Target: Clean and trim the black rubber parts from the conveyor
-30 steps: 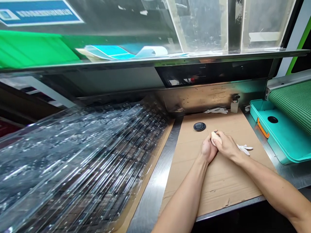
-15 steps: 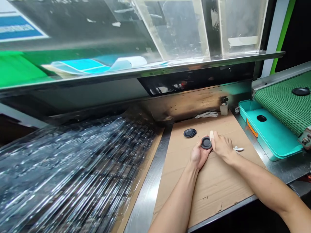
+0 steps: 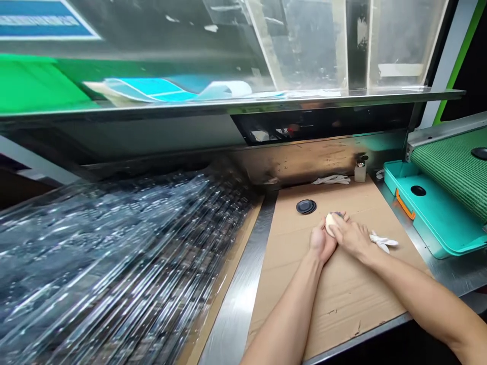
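Observation:
My left hand [image 3: 320,243] is closed around a round black disc [image 3: 337,215], which is mostly covered, with only a dark edge showing. In my right hand [image 3: 352,239] is a cream-white pad [image 3: 330,226], pressed over the disc's face. Both hands meet just above a sheet of cardboard [image 3: 297,284]. Beyond them, to the left, lie a few overlapping black discs [image 3: 305,206]. Partly behind my right wrist rests a white glove [image 3: 385,242].
Clear ribbed plastic trays [image 3: 125,263] are stacked at left. A small bottle [image 3: 360,171] and white gloves [image 3: 332,180] lie at the back. To the right, a teal bin [image 3: 433,213] holding a black disc sits under a green conveyor belt [image 3: 456,157]. A metal shelf [image 3: 304,99] overhangs.
The cream pad has moved from beside the disc's rim to across its face, covering most of it. The whole view has shifted, so the scene sits slightly farther right.

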A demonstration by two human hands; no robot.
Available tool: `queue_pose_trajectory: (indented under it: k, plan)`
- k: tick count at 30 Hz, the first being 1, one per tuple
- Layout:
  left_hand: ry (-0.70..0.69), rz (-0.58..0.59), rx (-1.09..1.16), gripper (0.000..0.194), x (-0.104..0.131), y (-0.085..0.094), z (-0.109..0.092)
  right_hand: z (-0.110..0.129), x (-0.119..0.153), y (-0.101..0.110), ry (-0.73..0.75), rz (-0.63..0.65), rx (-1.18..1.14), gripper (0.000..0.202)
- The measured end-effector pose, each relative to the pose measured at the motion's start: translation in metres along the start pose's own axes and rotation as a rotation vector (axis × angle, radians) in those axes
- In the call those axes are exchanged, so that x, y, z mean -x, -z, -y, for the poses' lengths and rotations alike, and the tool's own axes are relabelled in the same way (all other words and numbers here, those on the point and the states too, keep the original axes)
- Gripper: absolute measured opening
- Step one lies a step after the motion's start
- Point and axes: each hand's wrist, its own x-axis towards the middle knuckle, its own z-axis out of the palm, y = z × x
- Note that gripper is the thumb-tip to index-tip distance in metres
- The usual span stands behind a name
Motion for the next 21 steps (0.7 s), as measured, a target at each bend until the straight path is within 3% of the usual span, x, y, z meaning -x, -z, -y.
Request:
queue_pose_trajectory:
  k: [3, 7, 11, 14, 21]
  plan:
    - [-0.008, -0.015, -0.02, 0.038, 0.0, -0.003, 0.003, -0.002, -0.003, 0.002, -0.109, -0.059, 0.021, 0.06]
    - [0.017, -0.029, -0.012, 0.035, 0.001, -0.007, 0.004, -0.007, -0.007, 0.001, -0.044, -0.064, 0.034, 0.061]
    - [0.012, -0.04, -0.009, 0.032, 0.001, -0.006, -0.002, -0.032, -0.013, 0.011, -0.171, -0.138, 0.027, 0.058]
    - [0.018, -0.051, 0.083, 0.031, 0.002, -0.006, -0.012, -0.052, -0.016, 0.02, -0.181, -0.205, -0.039, 0.056]
    - [0.081, -0.077, 0.219, 0.053, 0.006, -0.008, -0.027, -0.067, -0.022, 0.026, -0.131, -0.182, -0.118, 0.064]
